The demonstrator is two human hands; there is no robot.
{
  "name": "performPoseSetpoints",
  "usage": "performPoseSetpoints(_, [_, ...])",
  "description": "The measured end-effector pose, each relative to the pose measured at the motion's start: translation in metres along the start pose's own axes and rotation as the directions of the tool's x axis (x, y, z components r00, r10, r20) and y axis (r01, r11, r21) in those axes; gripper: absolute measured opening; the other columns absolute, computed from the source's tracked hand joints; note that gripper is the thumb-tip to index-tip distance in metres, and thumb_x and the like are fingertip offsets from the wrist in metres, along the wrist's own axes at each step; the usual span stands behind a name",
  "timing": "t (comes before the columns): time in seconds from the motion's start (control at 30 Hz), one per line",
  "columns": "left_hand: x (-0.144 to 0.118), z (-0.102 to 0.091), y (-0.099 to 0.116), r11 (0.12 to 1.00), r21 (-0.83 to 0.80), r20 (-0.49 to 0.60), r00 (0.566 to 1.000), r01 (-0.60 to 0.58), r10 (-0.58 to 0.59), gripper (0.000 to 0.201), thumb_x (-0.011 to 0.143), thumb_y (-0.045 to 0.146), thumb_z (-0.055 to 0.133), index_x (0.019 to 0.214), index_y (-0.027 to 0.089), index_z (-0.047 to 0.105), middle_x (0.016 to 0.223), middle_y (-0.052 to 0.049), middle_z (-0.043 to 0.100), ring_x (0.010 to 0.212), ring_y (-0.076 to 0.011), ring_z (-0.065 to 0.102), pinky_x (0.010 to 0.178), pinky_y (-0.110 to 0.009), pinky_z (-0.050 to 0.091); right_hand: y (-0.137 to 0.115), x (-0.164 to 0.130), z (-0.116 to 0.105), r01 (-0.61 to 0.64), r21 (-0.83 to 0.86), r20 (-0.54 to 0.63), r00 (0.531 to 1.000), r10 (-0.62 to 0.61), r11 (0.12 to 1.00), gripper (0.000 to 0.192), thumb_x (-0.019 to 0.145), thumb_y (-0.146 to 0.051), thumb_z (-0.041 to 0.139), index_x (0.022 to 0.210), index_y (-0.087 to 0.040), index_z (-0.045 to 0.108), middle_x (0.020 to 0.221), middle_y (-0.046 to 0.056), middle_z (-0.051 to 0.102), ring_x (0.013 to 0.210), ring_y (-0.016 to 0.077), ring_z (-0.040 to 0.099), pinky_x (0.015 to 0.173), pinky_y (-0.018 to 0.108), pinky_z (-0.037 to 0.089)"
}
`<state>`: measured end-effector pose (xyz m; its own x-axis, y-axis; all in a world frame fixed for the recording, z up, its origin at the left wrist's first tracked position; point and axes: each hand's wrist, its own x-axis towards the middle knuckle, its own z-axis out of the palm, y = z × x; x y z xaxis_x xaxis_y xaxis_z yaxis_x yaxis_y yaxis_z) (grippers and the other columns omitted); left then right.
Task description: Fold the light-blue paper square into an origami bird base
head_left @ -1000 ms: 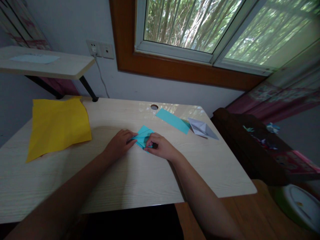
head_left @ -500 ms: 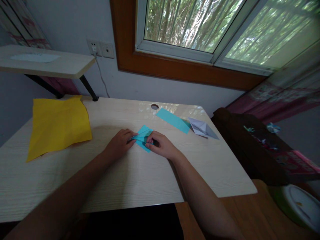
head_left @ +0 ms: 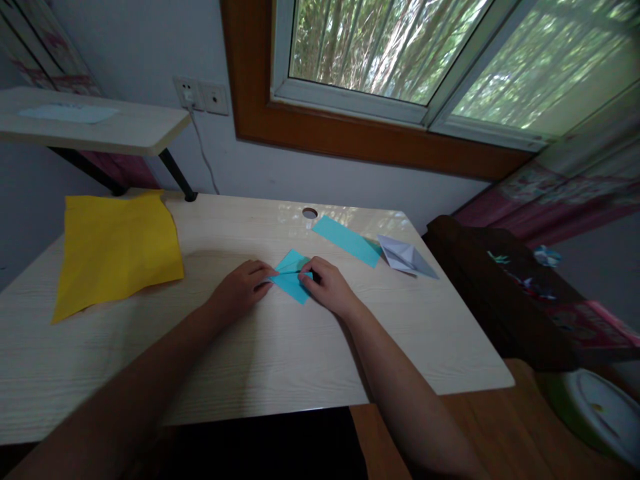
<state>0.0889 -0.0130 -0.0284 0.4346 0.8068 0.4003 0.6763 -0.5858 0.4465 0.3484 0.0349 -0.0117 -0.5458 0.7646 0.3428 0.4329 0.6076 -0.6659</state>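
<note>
Pale wood-grain surface (head_left: 280,347) under a window, dim light. Folded cyan paper (head_left: 290,283) lies flat near the middle of it, between both hands. Left hand (head_left: 240,288) lies flat at the paper's left corner, fingertips touching the edge, fingers loosely together, pinning rather than gripping. Right hand (head_left: 327,287) sits on the paper's right side, fingertips bunched and pressing a flap down along a crease; whether it pinches the flap or only presses is hard to tell from this angle. Judgement: step in hand is setting a fold. To do it well, keep the left hand anchoring so the piece can't rotate, line the flap edge up with the centre crease before committing, then run a fingertip outward along the fold for a sharp line. Risk: skewed crease if the anchor slips on the glossy top. Also on the surface: yellow sheet (head_left: 117,250) well to the left, cyan strip (head_left: 345,240) and a folded white paper (head_left: 407,257) just beyond, touching or nearly so. Containers: a green tub with a white lid (head_left: 595,410) low at right; contents hidden.
</note>
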Motion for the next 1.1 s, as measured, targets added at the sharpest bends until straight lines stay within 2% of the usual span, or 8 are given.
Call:
performPoseSetpoints(0.27, [0.0003,0.0036,-0.0035,1.000,0.013,0.004,1.000,0.002,-0.002,0.033,0.096,0.022,0.059,0.129,0.024,0.064,0.120,-0.008,0.068,0.111,-0.0241,0.061,0.101,-0.043,0.051,0.0008,-0.0006,-0.0011,0.020,-0.010,-0.010,1.000,-0.020,1.000,0.004,0.092,-0.022,0.061,0.090,-0.020,0.063,0.086,0.003,0.062,0.082,0.0175,0.059,0.076,0.031,0.045])
performPoseSetpoints(0.63, [0.0011,0.0006,-0.0011,0.999,0.043,0.033,0.999,-0.030,0.029,0.025,0.098,0.024,0.059,0.121,0.022,0.068,0.119,-0.008,0.070,0.110,-0.0243,0.061,0.102,-0.045,0.049,-0.0026,0.0000,-0.0016,-0.009,-0.015,-0.003,1.000,0.009,1.000,0.021,0.100,-0.034,0.055,0.087,-0.020,0.064,0.083,0.003,0.061,0.079,0.0165,0.059,0.074,0.031,0.045])
performPoseSetpoints(1.1, [0.0013,0.0008,-0.0005,1.000,0.017,0.026,1.000,-0.016,0.016,0.022,0.097,0.021,0.059,0.116,0.021,0.068,0.118,-0.007,0.072,0.111,-0.0239,0.062,0.102,-0.045,0.049,0.0000,-0.0001,0.0005,-0.002,-0.025,-0.001,1.000,0.002,1.000,0.017,0.098,-0.030,0.056,0.089,-0.020,0.065,0.085,0.004,0.065,0.080,0.0174,0.060,0.074,0.031,0.045])
